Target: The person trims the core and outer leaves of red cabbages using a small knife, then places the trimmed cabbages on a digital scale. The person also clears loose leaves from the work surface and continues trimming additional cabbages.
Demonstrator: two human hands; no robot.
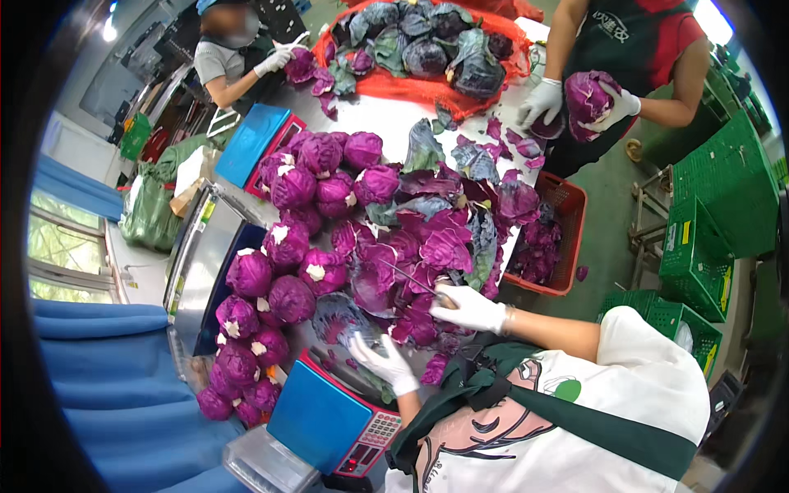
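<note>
My right hand, in a white glove, grips the handle of a knife whose thin blade points up and left over loose purple leaves. Lower and to the left, my gloved left hand has its fingers spread at the lower edge of a dark red cabbage with outer leaves; whether it grips the cabbage I cannot tell. Trimmed red cabbages are heaped to the left of both hands, several with pale cut stems showing.
A blue-topped scale stands below my left hand, another beyond the heap. A red net sack holds untrimmed cabbages at the far end. Two co-workers in gloves handle cabbages across the table. An orange crate of leaves stands on the floor at right.
</note>
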